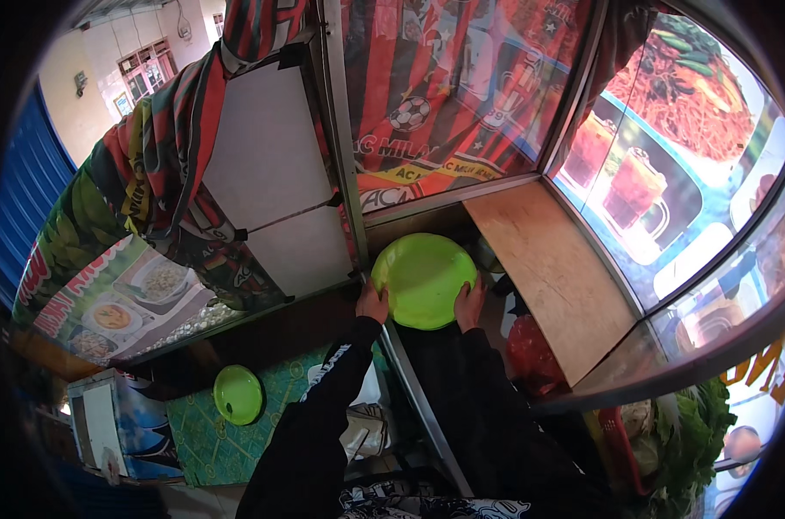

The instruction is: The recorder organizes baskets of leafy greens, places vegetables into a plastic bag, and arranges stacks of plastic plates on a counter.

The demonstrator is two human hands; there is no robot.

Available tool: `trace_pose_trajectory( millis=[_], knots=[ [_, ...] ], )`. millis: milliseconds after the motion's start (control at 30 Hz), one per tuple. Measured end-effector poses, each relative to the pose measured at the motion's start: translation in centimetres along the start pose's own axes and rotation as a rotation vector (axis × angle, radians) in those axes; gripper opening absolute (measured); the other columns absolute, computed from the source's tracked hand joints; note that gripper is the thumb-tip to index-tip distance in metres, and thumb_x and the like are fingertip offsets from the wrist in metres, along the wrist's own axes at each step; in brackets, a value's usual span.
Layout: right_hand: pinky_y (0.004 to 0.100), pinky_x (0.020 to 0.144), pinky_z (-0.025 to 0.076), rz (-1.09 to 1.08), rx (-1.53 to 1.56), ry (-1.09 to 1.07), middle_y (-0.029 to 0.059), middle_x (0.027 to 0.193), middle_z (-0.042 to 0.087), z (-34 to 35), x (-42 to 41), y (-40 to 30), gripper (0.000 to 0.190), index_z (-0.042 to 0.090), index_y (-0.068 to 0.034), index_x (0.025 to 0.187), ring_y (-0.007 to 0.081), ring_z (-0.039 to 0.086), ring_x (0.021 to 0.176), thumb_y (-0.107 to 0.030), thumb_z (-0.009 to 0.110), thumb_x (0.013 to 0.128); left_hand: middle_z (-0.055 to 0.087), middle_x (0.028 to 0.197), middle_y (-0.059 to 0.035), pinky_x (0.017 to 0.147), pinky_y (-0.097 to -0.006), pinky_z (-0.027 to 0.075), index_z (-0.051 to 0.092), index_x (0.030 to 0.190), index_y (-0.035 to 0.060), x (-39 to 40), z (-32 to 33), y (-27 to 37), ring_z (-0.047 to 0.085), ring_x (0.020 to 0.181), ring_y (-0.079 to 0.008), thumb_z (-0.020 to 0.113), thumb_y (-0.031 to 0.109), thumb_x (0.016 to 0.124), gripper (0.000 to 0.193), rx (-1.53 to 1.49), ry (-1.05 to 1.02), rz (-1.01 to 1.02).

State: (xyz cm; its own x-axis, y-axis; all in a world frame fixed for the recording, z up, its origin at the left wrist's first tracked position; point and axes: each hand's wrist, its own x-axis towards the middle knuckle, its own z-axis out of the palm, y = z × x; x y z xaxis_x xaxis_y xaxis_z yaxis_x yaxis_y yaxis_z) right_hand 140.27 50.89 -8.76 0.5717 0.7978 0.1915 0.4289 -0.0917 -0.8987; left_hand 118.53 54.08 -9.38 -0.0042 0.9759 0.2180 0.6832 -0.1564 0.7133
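A large round lime-green plastic plate [425,282] is gripped at its near rim by both of my hands. My left hand [372,303] holds its left edge, beside the metal frame post of the stall cabinet. On the right edge, my right hand [469,301] has its thumb lying over the rim. The plate is inside the glass-sided cabinet, left of a wooden board [554,272]; what supports it from below is hidden. A red plastic bag [534,353] is to the right of my right forearm.
A smaller green plate [238,394] lies on a green patterned tabletop [197,434] at lower left, near a blue-and-white box [129,422]. Leafy greens [687,434] and a red basket [626,447] are at lower right. Striped cloth [425,130] hangs behind the glass.
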Motion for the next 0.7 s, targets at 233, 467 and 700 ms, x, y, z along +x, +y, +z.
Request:
trace_pose_trajectory(
  millis=[233, 467, 700],
  knots=[
    [0.0456, 0.1, 0.023, -0.022, -0.076, -0.025, 0.0293, 0.125, 0.035, 1.2, 1.4, 1.3, 0.046, 0.028, 0.002, 0.128, 0.0466, 0.025, 0.119, -0.008, 0.039, 0.085, 0.047, 0.104, -0.0272, 0.075, -0.0464, 0.043, 0.031, 0.12, -0.0012, 1.0, 1.1, -0.3, 0.05, 0.091, -0.0422, 0.049, 0.024, 0.083, 0.048, 0.051, 0.011, -0.011],
    [0.0455, 0.101, 0.022, -0.022, -0.156, -0.056, 0.0298, 0.125, 0.034, 1.4, 1.7, 2.0, 0.046, 0.026, 0.001, 0.129, 0.0471, 0.023, 0.12, -0.01, 0.038, 0.086, 0.048, 0.102, -0.0265, 0.073, -0.0468, 0.044, 0.031, 0.118, -0.0029, 1.2, 1.4, -0.5, 0.052, 0.088, -0.0418, 0.047, 0.024, 0.083, 0.047, 0.136, -0.002, 0.044],
    [0.0445, 0.101, 0.021, 0.012, -0.118, -0.131, 0.0333, 0.128, 0.024, 1.4, 2.2, 1.4, 0.048, 0.023, 0.001, 0.131, 0.0474, 0.02, 0.121, -0.01, 0.037, 0.086, 0.048, 0.097, -0.0239, 0.071, -0.0466, 0.045, 0.033, 0.112, -0.0026, 1.4, 1.5, -0.3, 0.05, 0.089, -0.0377, 0.047, 0.022, 0.082, 0.041, 0.204, 0.013, 0.055]
  ],
)
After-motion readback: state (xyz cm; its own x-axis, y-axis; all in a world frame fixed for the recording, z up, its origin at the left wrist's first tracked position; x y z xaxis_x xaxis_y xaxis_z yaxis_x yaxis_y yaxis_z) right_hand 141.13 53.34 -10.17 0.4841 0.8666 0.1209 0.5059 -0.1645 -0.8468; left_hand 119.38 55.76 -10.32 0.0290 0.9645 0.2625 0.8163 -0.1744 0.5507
